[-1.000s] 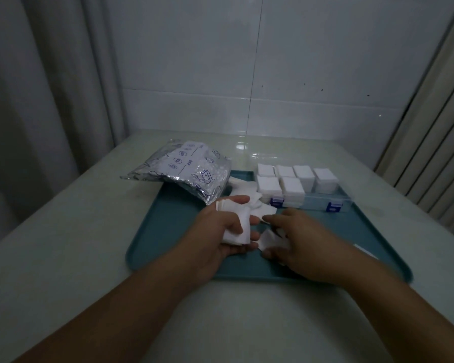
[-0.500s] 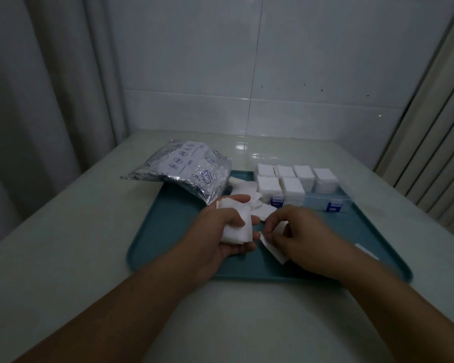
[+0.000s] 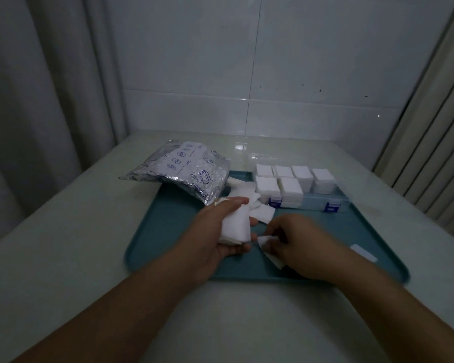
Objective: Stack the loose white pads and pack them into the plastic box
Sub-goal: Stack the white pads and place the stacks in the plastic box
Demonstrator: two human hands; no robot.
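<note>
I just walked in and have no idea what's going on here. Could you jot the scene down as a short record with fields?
Left hand: holds a stack of white pads
Right hand: pinches a single pad
Loose pads: on the teal tray, behind the hands
Plastic box: at the tray's far side, six compartments show pad stacks
Foil bag: lying across the tray's far left corner

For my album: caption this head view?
Left hand holds stacked pads; right hand pinches another pad.
</note>
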